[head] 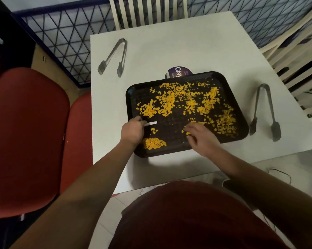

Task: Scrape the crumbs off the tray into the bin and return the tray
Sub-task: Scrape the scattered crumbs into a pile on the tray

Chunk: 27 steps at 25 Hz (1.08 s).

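Observation:
A black tray (169, 151) lies on the white table (169, 47), strewn with yellow crumbs (171, 101). A small heap of crumbs (153, 143) sits at its near left corner. My left hand (132, 131) grips a thin white scraper (151, 123) over the tray's left side. My right hand (200, 136) rests with straight, spread fingers on the tray's near right part, touching some crumbs. No bin shows in view.
One pair of metal tongs (113, 57) lies at the table's far left, another (264, 112) right of the tray. A purple round lid or tub (178, 72) peeks from behind the tray. Red chairs (25, 133) stand left, a white chair (144, 11) beyond.

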Motion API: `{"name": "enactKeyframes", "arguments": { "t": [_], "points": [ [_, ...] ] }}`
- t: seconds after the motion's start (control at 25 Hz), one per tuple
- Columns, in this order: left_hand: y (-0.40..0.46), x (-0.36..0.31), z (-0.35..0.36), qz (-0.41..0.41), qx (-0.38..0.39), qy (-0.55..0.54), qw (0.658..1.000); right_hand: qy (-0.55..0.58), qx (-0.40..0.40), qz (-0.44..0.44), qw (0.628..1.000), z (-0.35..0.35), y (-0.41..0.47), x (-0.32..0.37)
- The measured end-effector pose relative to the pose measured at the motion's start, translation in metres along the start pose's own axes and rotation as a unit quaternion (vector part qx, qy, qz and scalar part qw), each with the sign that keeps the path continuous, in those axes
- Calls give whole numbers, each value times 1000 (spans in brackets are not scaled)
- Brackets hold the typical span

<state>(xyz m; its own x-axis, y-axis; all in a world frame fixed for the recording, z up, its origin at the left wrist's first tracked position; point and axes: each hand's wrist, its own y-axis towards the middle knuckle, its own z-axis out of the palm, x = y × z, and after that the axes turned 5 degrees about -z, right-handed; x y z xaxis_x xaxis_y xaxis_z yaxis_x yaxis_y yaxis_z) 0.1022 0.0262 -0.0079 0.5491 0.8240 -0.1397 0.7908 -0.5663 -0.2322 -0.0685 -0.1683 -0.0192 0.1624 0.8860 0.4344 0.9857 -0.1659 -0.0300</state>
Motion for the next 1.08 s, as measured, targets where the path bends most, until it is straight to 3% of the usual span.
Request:
{"name": "enactKeyframes", "arguments": {
  "t": [0.12,0.32,0.4,0.56,0.64,0.8,1.0,1.08],
  "points": [
    [-3,6,6,45,26,-2,999,-54,94,-66,992,15,-6,4],
    [-17,15,-1,174,65,76,980,-99,158,-100,977,17,-2,10],
    [-19,19,-2,167,42,81,982,-89,167,-111,976,16,-1,13],
    [-5,20,0,26,-22,51,998,-92,205,-94,970,15,0,17],
    [1,13,1,4,-16,51,999,-78,204,-89,972,13,0,19],
    [-5,7,6,64,27,51,996,-79,221,-78,969,13,-1,23],
    [-15,13,1,195,65,98,974,-95,221,-73,968,13,0,22],
    [-14,13,0,186,43,74,979,-76,199,-72,974,12,-4,25]
  ]
}}
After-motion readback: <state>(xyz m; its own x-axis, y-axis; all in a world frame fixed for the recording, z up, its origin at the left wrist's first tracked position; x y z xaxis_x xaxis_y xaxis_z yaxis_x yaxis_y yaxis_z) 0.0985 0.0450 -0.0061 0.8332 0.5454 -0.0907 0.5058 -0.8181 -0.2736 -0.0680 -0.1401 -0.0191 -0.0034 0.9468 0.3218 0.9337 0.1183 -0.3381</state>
